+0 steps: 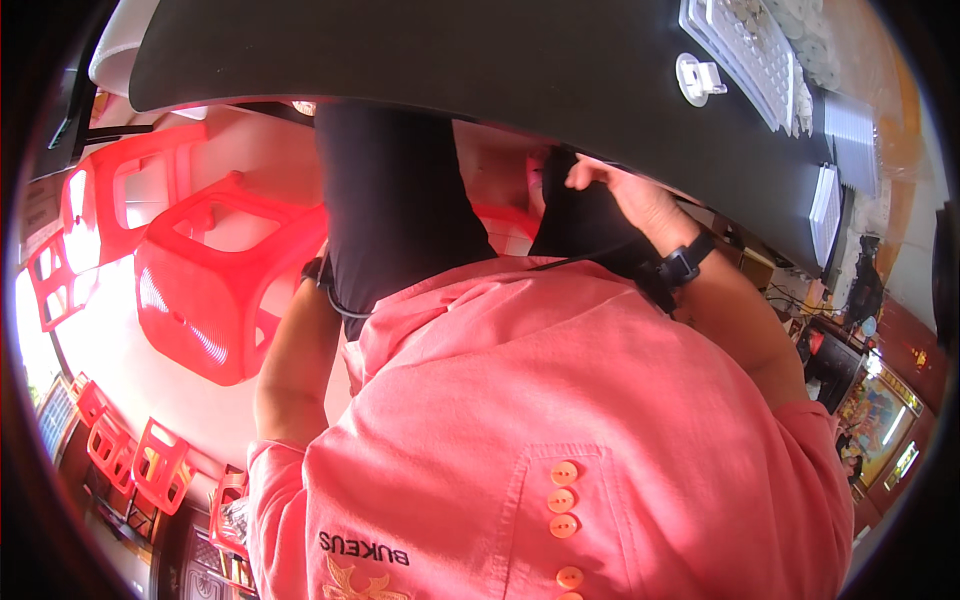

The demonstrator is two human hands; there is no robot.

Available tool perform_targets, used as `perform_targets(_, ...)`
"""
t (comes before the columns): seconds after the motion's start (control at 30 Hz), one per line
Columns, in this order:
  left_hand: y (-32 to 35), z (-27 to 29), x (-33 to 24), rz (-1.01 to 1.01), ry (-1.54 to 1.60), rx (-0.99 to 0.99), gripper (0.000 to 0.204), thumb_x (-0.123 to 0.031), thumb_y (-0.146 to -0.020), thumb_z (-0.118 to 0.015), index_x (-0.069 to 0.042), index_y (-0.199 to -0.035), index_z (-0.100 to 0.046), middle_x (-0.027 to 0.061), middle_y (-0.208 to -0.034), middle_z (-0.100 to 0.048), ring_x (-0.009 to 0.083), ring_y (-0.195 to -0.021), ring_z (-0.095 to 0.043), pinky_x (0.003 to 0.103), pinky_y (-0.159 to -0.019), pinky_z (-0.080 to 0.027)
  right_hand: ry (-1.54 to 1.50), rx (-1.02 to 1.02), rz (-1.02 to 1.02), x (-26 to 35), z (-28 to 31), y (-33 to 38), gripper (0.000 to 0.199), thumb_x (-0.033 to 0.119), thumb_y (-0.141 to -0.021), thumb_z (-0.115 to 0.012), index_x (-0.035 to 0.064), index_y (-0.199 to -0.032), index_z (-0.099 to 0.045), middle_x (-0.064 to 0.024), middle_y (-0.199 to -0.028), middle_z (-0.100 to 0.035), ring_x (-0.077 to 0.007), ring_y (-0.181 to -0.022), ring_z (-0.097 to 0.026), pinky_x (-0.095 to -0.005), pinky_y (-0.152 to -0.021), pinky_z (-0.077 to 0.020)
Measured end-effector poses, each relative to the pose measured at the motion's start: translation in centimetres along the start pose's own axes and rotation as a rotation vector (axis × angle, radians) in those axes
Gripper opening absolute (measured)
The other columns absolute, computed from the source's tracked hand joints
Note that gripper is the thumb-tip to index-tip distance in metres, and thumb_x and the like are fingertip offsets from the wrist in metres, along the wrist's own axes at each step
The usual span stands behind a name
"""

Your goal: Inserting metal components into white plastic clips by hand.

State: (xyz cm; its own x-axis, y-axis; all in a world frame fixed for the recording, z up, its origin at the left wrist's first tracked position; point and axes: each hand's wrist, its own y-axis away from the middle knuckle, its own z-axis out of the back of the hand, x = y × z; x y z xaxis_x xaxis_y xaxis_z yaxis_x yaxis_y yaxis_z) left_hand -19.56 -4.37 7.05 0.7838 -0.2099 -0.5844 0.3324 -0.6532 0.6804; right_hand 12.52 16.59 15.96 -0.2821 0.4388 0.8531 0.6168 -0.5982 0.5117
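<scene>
Nearest the camera a pink shirt [560,400] of soft woven cloth fills the lower half of the view, with a row of round buttons of the same colour down its front and a chest pocket. Above it hangs a black cloth [395,200], smooth, matte and limp, falling in a broad fold from under the table edge down to the shirt; a second dark fold shows further right, under the right hand.

The right hand [625,190] lies at the top of that right fold, just under the table rim, fingers curled together against the cloth; whether they pinch it cannot be told. A black watch [685,262] wraps that wrist, and a thin dark cord runs from it across the cloth. The left hand [318,272] is almost wholly hidden behind the lower left edge of the black cloth, touching it; its grip cannot be told.

Left of the cloth stands a red plastic stool [215,290], glossy and ribbed, with cut-out sides, and more like it beyond. Farthest off, the black table [450,60] curves across the top, smooth and flat, bearing a small white round piece [697,78] and a white slotted tray [748,50]
</scene>
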Motion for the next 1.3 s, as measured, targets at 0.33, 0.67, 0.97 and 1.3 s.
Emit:
perform_targets(0.33, 2.2, 6.3, -4.8, -0.129, -0.074, -0.069, 0.034, -0.031, -0.103, -0.050, -0.004, -0.109, -0.068, 0.0069, -0.098, -0.071, 0.0237, -0.086, -0.065, 0.034, -0.080, -0.051, 0.316, -0.085, -0.031, 1.9, 0.6, 0.8, 0.021, 0.023, -0.093, -0.070, 0.0049, -0.103, -0.071, -0.0058, -0.081, -0.069, -0.0169, -0.078, -0.067, -0.0320, -0.074, -0.0554)
perform_targets(0.67, 8.6, -8.8, -9.2, -0.747, -1.197, 0.167, 0.023, -0.014, -0.095, -0.065, 0.000, -0.112, -0.072, 0.0074, -0.108, -0.070, 0.0186, -0.093, -0.066, 0.033, -0.083, -0.053, 0.610, 0.140, 0.178, 2.8, 2.3, -3.1, 0.026, 0.025, -0.088, -0.074, 0.0058, -0.106, -0.071, -0.0032, -0.090, -0.070, -0.0157, -0.084, -0.066, -0.0309, -0.077, -0.0538)
perform_targets(0.97, 0.6, -10.8, 10.0, 0.179, -1.785, 1.296, 0.044, -0.026, -0.087, -0.060, -0.001, -0.122, -0.069, 0.0185, -0.128, -0.065, 0.0349, -0.109, -0.065, 0.046, -0.084, -0.053, 0.604, 0.230, -0.003, 1.8, 7.2, 1.7, 0.027, 0.024, -0.085, -0.076, 0.0052, -0.104, -0.071, -0.0038, -0.094, -0.070, -0.0174, -0.092, -0.065, -0.0329, -0.084, -0.0520)
perform_targets(1.3, 10.2, -8.3, 14.6, 0.847, -1.465, 1.210, 0.040, -0.035, -0.090, -0.062, -0.003, -0.114, -0.069, 0.0069, -0.093, -0.067, 0.0258, -0.076, -0.062, 0.041, -0.061, -0.052, 0.645, 0.284, -0.101, -3.9, 2.2, 0.0, 0.029, 0.023, -0.082, -0.077, 0.0047, -0.103, -0.070, -0.0044, -0.097, -0.069, -0.0192, -0.101, -0.063, -0.0352, -0.092, -0.0500)
